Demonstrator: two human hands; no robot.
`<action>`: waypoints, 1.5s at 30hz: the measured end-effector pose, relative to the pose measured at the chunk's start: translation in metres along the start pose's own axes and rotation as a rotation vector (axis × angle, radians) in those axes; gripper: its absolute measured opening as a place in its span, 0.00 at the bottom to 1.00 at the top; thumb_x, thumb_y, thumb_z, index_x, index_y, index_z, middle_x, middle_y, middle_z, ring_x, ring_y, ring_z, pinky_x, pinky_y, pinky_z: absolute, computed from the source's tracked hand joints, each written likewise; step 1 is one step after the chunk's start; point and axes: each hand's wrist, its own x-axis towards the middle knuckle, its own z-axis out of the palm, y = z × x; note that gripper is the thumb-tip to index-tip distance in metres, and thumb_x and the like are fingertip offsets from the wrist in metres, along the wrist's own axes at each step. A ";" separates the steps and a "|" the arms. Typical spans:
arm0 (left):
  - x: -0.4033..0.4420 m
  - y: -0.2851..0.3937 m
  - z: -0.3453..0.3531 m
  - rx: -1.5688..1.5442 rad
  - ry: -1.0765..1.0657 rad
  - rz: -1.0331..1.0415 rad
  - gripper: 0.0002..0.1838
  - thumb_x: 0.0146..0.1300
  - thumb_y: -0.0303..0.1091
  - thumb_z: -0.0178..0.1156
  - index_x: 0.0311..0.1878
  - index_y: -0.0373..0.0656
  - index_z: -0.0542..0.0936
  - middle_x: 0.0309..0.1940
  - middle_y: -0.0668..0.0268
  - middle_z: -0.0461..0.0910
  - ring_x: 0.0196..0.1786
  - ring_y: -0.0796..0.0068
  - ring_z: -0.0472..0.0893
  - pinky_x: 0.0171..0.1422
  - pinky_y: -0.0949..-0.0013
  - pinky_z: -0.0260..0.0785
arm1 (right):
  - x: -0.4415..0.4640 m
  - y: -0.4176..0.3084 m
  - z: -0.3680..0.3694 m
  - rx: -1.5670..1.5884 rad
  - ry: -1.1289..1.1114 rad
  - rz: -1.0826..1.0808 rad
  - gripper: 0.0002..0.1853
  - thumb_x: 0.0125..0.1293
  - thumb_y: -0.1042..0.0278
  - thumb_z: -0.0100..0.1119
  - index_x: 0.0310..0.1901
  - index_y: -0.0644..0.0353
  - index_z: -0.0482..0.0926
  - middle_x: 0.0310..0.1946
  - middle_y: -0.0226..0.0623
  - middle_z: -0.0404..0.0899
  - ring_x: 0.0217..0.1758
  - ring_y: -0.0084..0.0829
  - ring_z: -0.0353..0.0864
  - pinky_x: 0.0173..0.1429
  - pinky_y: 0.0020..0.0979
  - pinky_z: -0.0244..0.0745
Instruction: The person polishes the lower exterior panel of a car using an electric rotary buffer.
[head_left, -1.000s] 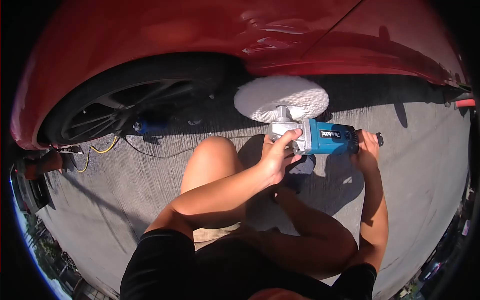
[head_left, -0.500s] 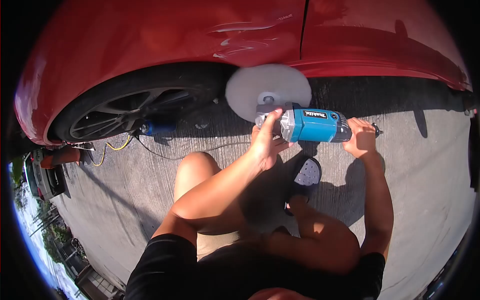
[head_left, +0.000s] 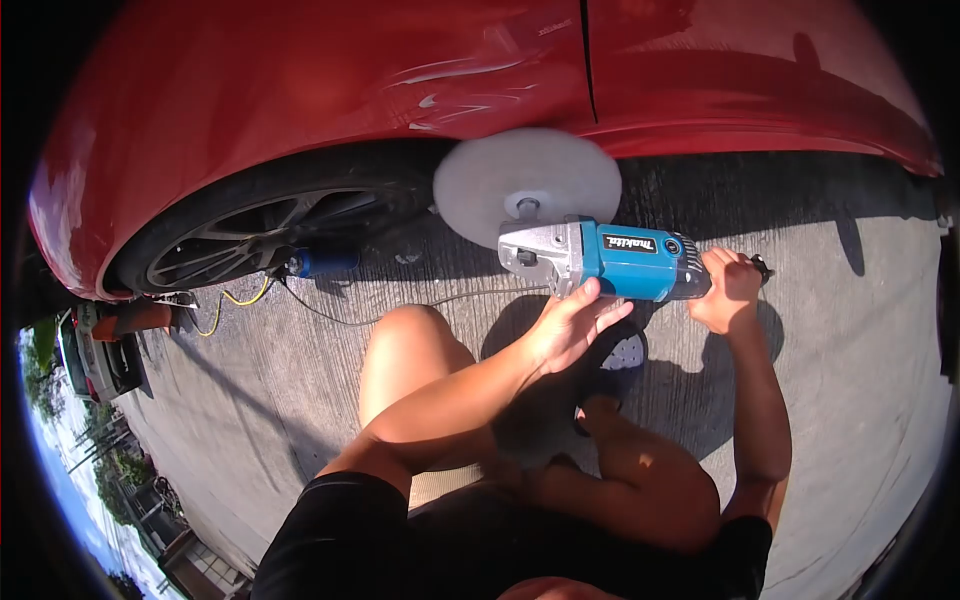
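Observation:
A blue and silver polisher (head_left: 635,262) with a broad, pale round pad (head_left: 525,185) lies across the view, beside the red car's lower edge. My right hand (head_left: 728,290) is wrapped round the rear handle at its right end. Against the near side of the body, just behind the metal head, is my left hand (head_left: 572,328), palm partly showing and fingers spread. Part of that hand is hidden by the machine. The pad looks smooth and blurred, and overlaps the car's lower edge in view; I cannot tell whether they touch.
Light scuff marks (head_left: 465,90) show on the red car panel (head_left: 330,70). To the left is the wheel (head_left: 270,225), with a blue cylinder (head_left: 330,262) beside it. A dark cord (head_left: 350,322) and a yellow cord (head_left: 245,298) run over the concrete (head_left: 270,400). A sandal (head_left: 622,355) is below the polisher.
My left hand has come off the polisher's metal head and moved down and right to its near side. The polisher has shifted slightly down in view; my right hand keeps its grip.

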 end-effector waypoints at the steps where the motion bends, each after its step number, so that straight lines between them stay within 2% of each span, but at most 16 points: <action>1: 0.000 -0.002 0.002 -0.015 0.004 0.009 0.43 0.72 0.53 0.71 0.81 0.42 0.64 0.79 0.57 0.68 0.82 0.54 0.66 0.88 0.46 0.58 | -0.001 -0.002 -0.002 -0.011 -0.005 0.009 0.13 0.43 0.66 0.70 0.30 0.58 0.78 0.33 0.41 0.82 0.40 0.48 0.85 0.49 0.45 0.80; 3: 0.000 -0.001 0.006 0.029 -0.019 0.009 0.43 0.72 0.51 0.71 0.81 0.42 0.64 0.78 0.57 0.69 0.82 0.54 0.67 0.88 0.45 0.58 | -0.002 -0.005 -0.012 -0.031 -0.012 0.020 0.13 0.42 0.66 0.71 0.29 0.57 0.77 0.32 0.39 0.82 0.40 0.46 0.86 0.50 0.45 0.80; 6: 0.006 0.008 0.006 0.104 -0.098 0.020 0.42 0.71 0.47 0.73 0.81 0.43 0.65 0.77 0.57 0.70 0.82 0.55 0.67 0.87 0.42 0.59 | -0.001 0.001 -0.010 -0.038 0.095 -0.027 0.14 0.42 0.65 0.71 0.30 0.57 0.77 0.32 0.39 0.81 0.40 0.47 0.86 0.50 0.46 0.80; 7: 0.008 0.010 0.005 0.132 -0.123 0.020 0.43 0.71 0.47 0.74 0.81 0.43 0.64 0.77 0.57 0.70 0.82 0.55 0.67 0.87 0.42 0.59 | 0.000 0.003 -0.012 -0.048 0.125 -0.078 0.16 0.43 0.65 0.72 0.34 0.59 0.79 0.34 0.41 0.81 0.40 0.49 0.85 0.50 0.46 0.79; 10: 0.009 0.013 0.005 0.133 -0.133 -0.003 0.44 0.68 0.44 0.76 0.81 0.44 0.65 0.77 0.57 0.70 0.81 0.54 0.68 0.86 0.40 0.59 | 0.001 0.003 -0.016 -0.063 0.170 -0.121 0.19 0.43 0.64 0.72 0.39 0.60 0.81 0.36 0.41 0.82 0.42 0.50 0.86 0.54 0.46 0.80; 12: 0.011 0.016 0.006 0.108 -0.128 -0.008 0.44 0.67 0.44 0.77 0.81 0.44 0.65 0.77 0.57 0.70 0.82 0.53 0.67 0.86 0.38 0.59 | 0.002 0.009 -0.008 -0.078 0.193 -0.143 0.23 0.46 0.66 0.70 0.46 0.63 0.83 0.44 0.43 0.86 0.45 0.49 0.87 0.57 0.47 0.80; 16: 0.016 0.018 -0.005 0.159 -0.176 -0.024 0.45 0.67 0.43 0.78 0.81 0.44 0.65 0.78 0.58 0.70 0.82 0.52 0.67 0.85 0.37 0.61 | 0.000 0.010 0.000 -0.079 0.289 -0.179 0.25 0.48 0.68 0.69 0.51 0.65 0.84 0.50 0.45 0.87 0.47 0.48 0.87 0.56 0.47 0.80; 19: 0.016 0.024 -0.002 0.228 -0.185 -0.003 0.45 0.66 0.42 0.78 0.81 0.46 0.65 0.78 0.58 0.70 0.82 0.51 0.67 0.84 0.35 0.62 | 0.006 0.005 -0.004 -0.091 0.319 -0.182 0.24 0.48 0.68 0.69 0.50 0.65 0.84 0.49 0.45 0.87 0.47 0.49 0.86 0.55 0.46 0.80; 22: 0.012 0.031 0.010 0.258 -0.147 0.045 0.45 0.63 0.39 0.81 0.79 0.44 0.67 0.73 0.59 0.73 0.76 0.57 0.74 0.82 0.41 0.68 | 0.014 -0.004 -0.017 -0.059 0.354 -0.185 0.23 0.49 0.66 0.69 0.49 0.65 0.84 0.47 0.44 0.86 0.46 0.47 0.86 0.54 0.46 0.80; 27: -0.003 0.040 0.036 0.291 -0.174 0.159 0.50 0.61 0.47 0.82 0.80 0.44 0.65 0.76 0.58 0.72 0.78 0.54 0.72 0.82 0.39 0.67 | 0.033 -0.023 -0.050 -0.043 0.403 -0.192 0.21 0.44 0.64 0.69 0.43 0.63 0.84 0.40 0.40 0.83 0.42 0.45 0.84 0.51 0.43 0.79; 31: -0.018 0.043 0.047 0.289 -0.178 0.218 0.51 0.61 0.51 0.81 0.81 0.44 0.64 0.77 0.58 0.70 0.79 0.52 0.71 0.82 0.38 0.67 | 0.040 -0.036 -0.066 -0.002 0.360 -0.178 0.17 0.40 0.66 0.69 0.33 0.59 0.78 0.32 0.39 0.74 0.36 0.45 0.79 0.46 0.43 0.76; 34: -0.019 0.037 0.055 0.245 -0.159 0.207 0.50 0.64 0.52 0.79 0.81 0.45 0.64 0.78 0.57 0.69 0.79 0.51 0.70 0.81 0.38 0.68 | 0.038 -0.032 -0.068 -0.001 0.318 -0.166 0.15 0.40 0.67 0.69 0.31 0.58 0.76 0.31 0.38 0.74 0.36 0.45 0.79 0.45 0.43 0.75; 37: -0.018 0.024 0.045 0.064 -0.089 0.087 0.48 0.67 0.55 0.76 0.81 0.45 0.63 0.78 0.56 0.68 0.81 0.51 0.68 0.80 0.39 0.69 | 0.033 -0.026 -0.053 0.027 0.201 -0.159 0.14 0.40 0.68 0.68 0.30 0.58 0.76 0.30 0.39 0.75 0.36 0.46 0.80 0.44 0.44 0.75; 40: -0.011 0.019 0.026 0.061 -0.039 -0.027 0.55 0.66 0.66 0.70 0.85 0.44 0.57 0.82 0.55 0.62 0.85 0.50 0.61 0.83 0.38 0.65 | 0.022 -0.019 -0.028 0.019 0.077 -0.091 0.13 0.39 0.70 0.67 0.30 0.58 0.75 0.30 0.39 0.75 0.37 0.47 0.81 0.44 0.44 0.75; 41: -0.009 0.017 0.023 0.048 -0.033 -0.046 0.55 0.66 0.66 0.70 0.84 0.40 0.58 0.81 0.54 0.63 0.85 0.51 0.60 0.83 0.42 0.66 | 0.017 -0.017 -0.022 0.039 0.067 -0.074 0.14 0.37 0.71 0.67 0.30 0.58 0.75 0.30 0.39 0.76 0.37 0.48 0.81 0.45 0.45 0.76; 45: -0.006 0.016 0.012 0.041 -0.063 -0.076 0.53 0.67 0.63 0.71 0.84 0.43 0.59 0.81 0.54 0.64 0.85 0.51 0.60 0.83 0.39 0.66 | 0.009 -0.015 -0.013 0.024 0.066 -0.063 0.13 0.41 0.67 0.68 0.29 0.60 0.75 0.30 0.42 0.77 0.38 0.51 0.82 0.45 0.47 0.77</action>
